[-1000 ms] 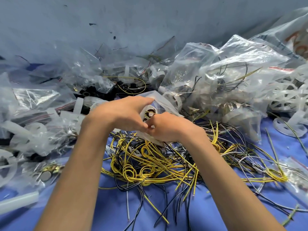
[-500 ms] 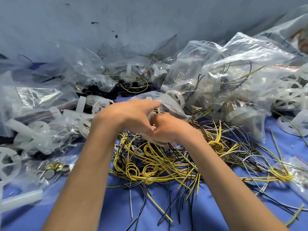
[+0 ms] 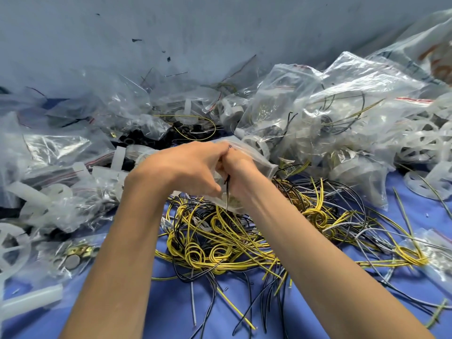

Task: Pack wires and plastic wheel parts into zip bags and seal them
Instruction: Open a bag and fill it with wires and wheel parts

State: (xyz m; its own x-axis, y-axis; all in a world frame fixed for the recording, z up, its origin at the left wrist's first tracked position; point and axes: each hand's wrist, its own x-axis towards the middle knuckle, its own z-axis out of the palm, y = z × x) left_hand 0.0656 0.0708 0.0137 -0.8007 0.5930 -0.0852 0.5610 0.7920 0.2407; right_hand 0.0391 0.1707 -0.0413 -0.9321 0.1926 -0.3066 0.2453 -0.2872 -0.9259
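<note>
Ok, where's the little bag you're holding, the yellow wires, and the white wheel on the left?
Little bag (image 3: pixel 259 165), head view: clear plastic on its right side.
Yellow wires (image 3: pixel 195 252), head view: a coiled loop in the pile.
White wheel (image 3: pixel 13 248), head view: a spoke near the left edge.

centre: left hand (image 3: pixel 186 167) touching right hand (image 3: pixel 241 178), zip bag (image 3: pixel 260 165) held between them | beneath and nearer: wire pile (image 3: pixel 220 243) on table (image 3: pixel 171 314) | behind, right: filled bags (image 3: pixel 330 111) | far right: wheel parts (image 3: pixel 425 140) | left: bag heap (image 3: pixel 61 148) | rear: wall (image 3: pixel 171 33)
</note>
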